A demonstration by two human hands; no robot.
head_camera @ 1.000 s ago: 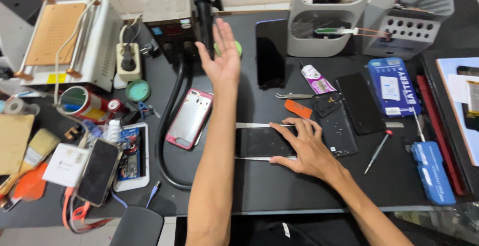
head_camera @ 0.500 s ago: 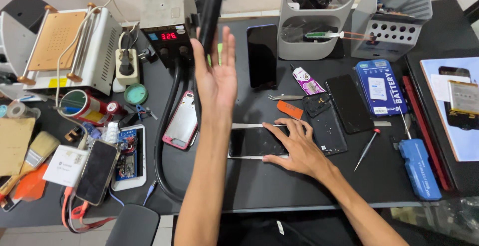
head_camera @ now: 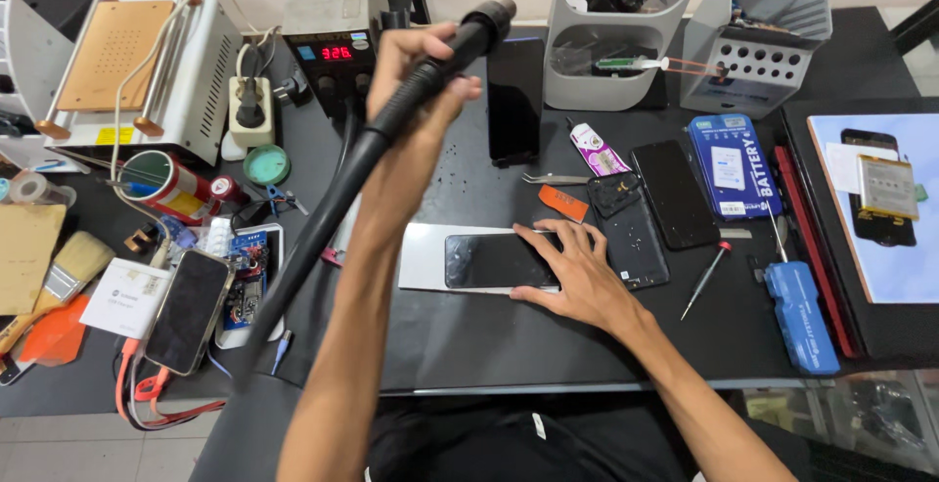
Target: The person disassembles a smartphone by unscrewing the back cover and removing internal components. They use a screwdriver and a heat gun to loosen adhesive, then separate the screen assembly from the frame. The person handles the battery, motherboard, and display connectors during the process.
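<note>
Heat gun: I am seeing the black heat gun [head_camera: 421,86] being held up over the far middle of the mat [head_camera: 469,345], its hose running down to the near left.
Left hand: my left hand [head_camera: 416,81] is wrapping its fingers tight around the handle.
Right hand: my right hand [head_camera: 577,272] is pressing down, fingers spread, on the phone [head_camera: 489,260].
Phone: it is lying flat on a white plate [head_camera: 421,257], mid-mat, left of the screwdriver [head_camera: 706,280].

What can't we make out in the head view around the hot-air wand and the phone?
- Hot-air wand nozzle tip: hidden behind left hand.
- Phone right end: covered by right hand.
- Wand hose lower end: lost behind the left forearm.
- Station knob settings: too small.
</note>
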